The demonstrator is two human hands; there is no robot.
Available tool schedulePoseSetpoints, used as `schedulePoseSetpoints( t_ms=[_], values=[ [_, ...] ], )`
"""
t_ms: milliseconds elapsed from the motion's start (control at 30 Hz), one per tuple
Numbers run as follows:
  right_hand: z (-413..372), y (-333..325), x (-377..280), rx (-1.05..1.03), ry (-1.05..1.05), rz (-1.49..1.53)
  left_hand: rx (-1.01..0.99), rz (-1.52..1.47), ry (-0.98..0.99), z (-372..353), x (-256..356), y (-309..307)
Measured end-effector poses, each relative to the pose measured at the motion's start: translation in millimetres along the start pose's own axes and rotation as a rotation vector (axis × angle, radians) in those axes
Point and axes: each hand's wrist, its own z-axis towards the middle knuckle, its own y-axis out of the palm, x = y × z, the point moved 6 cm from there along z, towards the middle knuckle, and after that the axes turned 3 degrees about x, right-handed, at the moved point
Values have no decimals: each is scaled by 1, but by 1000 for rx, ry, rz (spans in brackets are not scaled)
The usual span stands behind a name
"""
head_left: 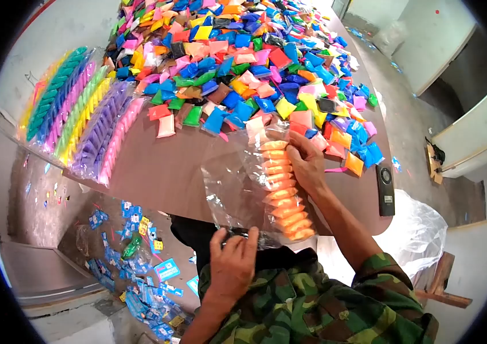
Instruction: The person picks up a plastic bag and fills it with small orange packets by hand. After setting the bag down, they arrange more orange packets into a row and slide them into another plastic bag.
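Note:
A clear plastic bag (224, 182) lies over the front of the brown table, its lower end past the edge. Inside its right side runs a column of overlapping orange packets (282, 186). My right hand (307, 165) grips the bag along the upper right of that column, thumb on top. Down at the bag's lower edge, my left hand (233, 261) holds the film between thumb and fingers. Just above the bag, a pale pink packet (255, 129) shows against the film.
A large heap of small coloured packets (243, 63) covers the back of the table (157, 166). Filled bags in single colours (85, 114) lie at the left edge. A black remote-like device (385, 189) rests at the right edge. Blue printed packaging (140, 286) litters the floor.

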Motion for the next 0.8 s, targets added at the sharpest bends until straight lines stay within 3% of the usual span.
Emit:
schedulePoseSetpoints(
  t_ms=[333, 433, 500, 600, 700, 800],
  values=[
    [-70, -19, -30, -20, 237, -136, 172, 365, -89, 26, -146, -55],
    [-79, -27, -39, -51, 225, -220, 234, 395, -121, 40, -167, -66],
    [-78, -30, -52, -42, 97, -263, 306, 393, -164, 43, -166, -77],
    [-73, -34, -70, -39, -133, -379, 294, 237, -197, 40, -149, -90],
    [-60, -28, -70, -50, -277, -469, 142, -297, -389, 51, -129, -84],
    [-48, -21, -60, -83, -197, -421, -35, -233, -395, 71, -124, -63]
  ],
)
